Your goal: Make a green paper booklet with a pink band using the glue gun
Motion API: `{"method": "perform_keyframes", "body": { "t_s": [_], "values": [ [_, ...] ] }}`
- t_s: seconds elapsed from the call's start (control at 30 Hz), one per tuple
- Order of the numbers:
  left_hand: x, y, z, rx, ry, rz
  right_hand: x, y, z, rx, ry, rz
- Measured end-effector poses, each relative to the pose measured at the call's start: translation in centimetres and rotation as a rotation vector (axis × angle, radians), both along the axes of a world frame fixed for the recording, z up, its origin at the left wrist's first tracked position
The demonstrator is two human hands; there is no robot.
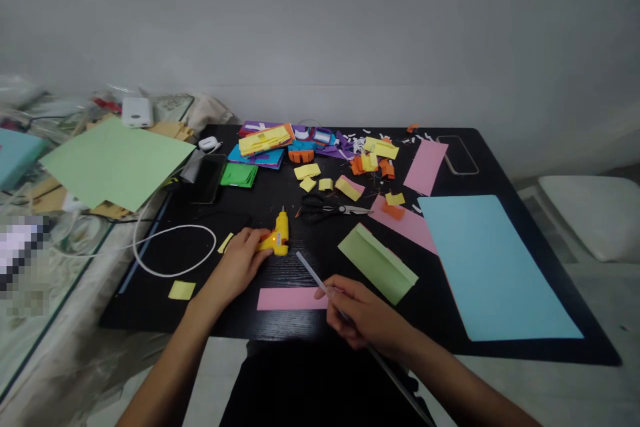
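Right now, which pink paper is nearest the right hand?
The pink strip partly hidden by the right hand; the other pink papers lie farther back.

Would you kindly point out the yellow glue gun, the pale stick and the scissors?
Yellow glue gun (281,231), head view: its body.
Pale stick (311,270), head view: upper section.
Scissors (342,209), head view: near the pivot.

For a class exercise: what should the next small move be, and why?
Perhaps bring the pale stick to the rear of the glue gun: the right grip holds the stick, tip near that end but apart; the left grip holds the gun.
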State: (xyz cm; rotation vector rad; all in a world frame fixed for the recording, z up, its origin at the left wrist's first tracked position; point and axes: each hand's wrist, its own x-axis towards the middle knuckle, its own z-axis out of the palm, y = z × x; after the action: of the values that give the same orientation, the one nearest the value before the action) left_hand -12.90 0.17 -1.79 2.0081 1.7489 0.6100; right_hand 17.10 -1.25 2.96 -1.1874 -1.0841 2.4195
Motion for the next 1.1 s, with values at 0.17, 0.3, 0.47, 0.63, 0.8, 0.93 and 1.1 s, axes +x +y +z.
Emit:
{"method": "perform_keyframes", "body": {
  "t_s": [0.17,0.3,0.47,0.63,0.8,0.93,1.1],
  "values": [
    [1.8,0.4,1.8,-0.024,-0.135,0.067,-1.1,0.2,0.4,0.029,0.067,-0.023],
    [3.4,0.8,2.2,-0.002,-0.165,0.086,-2.2,0.5,0.6,0.091,0.083,-0.078],
    [4.2,0.9,2.2,0.047,-0.158,0.111,-2.7,0.6,0.2,0.087,0.101,-0.17],
    [4.2,1.0,1.9,0.076,-0.23,0.174,-2.6,0.2,0.0,-0.002,0.147,-0.271],
    [4.5,1.3,1.5,0.165,-0.256,0.217,-2.8,0.0,-0.4,-0.04,0.202,-0.317],
    [4.8,1.4,1.7,0.182,-0.244,0.131,-3.2,0.4,-0.9,-0.015,0.252,-0.307],
    [5.3,1.6,2.1,0.155,-0.26,0.038,-3.3,0.7,-1.3,-0.032,0.264,-0.32]
  ]
}}
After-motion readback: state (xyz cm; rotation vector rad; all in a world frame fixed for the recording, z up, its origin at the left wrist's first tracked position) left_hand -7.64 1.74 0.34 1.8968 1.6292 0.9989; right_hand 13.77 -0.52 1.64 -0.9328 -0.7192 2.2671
